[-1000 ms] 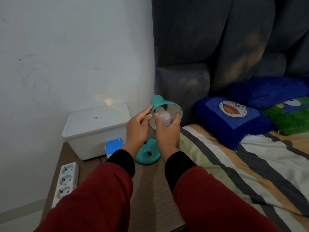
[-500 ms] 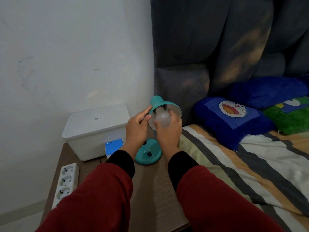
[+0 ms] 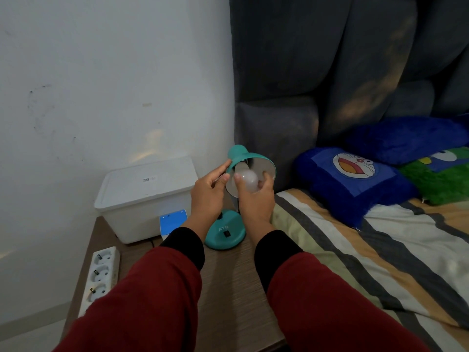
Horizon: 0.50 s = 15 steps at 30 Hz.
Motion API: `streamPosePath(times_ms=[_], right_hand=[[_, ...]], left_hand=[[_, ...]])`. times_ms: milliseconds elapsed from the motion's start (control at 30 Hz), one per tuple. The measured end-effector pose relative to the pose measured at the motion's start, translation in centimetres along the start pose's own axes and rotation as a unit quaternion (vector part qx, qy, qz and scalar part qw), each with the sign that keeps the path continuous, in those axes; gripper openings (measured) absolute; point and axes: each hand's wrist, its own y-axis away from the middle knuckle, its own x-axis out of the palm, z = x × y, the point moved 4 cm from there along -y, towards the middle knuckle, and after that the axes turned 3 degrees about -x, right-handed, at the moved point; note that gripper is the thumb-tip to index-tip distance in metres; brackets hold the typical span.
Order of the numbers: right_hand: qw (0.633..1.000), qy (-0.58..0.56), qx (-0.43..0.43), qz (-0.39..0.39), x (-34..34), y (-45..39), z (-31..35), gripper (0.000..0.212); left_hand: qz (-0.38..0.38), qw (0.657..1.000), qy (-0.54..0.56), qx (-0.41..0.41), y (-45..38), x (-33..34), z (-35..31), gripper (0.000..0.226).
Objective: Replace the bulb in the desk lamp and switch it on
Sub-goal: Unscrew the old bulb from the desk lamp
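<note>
Far left on your bedside table [image 3: 228,288] there's a power strip [image 3: 101,273], then a white lidded box [image 3: 144,196]. Your left hand [image 3: 206,196] has its fingers curled on the rim of the teal lamp [image 3: 225,231] shade [image 3: 253,161], steadying it. Your right hand [image 3: 255,196] is wrapped around the bulb [image 3: 248,180], thumb and fingers pinching it inside the shade. Off to the right sits a blue cartoon pillow [image 3: 355,179] on the striped bed [image 3: 380,250].

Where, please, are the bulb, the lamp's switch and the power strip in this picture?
bulb [image 3: 249,179]: head view, on its frosted dome.
switch [image 3: 226,233]: head view, on the black rocker.
power strip [image 3: 100,277]: head view, on the middle socket.
</note>
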Motion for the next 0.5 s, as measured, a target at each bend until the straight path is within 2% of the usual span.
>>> streamPosePath(times_ms=[67,167,300,433,500], right_hand=[[0.999,0.034,-0.029,-0.003,-0.1,-0.1,0.1,0.067],[0.997,0.052,-0.06,-0.008,-0.1,-0.1,0.2,0.067],[0.999,-0.04,0.029,0.016,0.2,0.2,-0.6,0.076],[0.994,0.086,-0.07,0.008,-0.5,-0.1,0.7,0.066],[0.993,0.091,-0.068,0.014,-0.6,-0.1,0.8,0.067]], left_hand=[[-0.003,1.0,-0.002,0.001,0.0,0.0,0.1,0.035],[-0.003,1.0,-0.003,0.005,0.0,0.0,0.1,0.035],[-0.001,1.0,0.0,0.002,-0.1,-0.1,0.1,0.035],[-0.004,1.0,-0.009,-0.001,0.0,-0.1,0.1,0.035],[-0.008,1.0,-0.011,0.0,0.0,-0.1,0.2,0.035]])
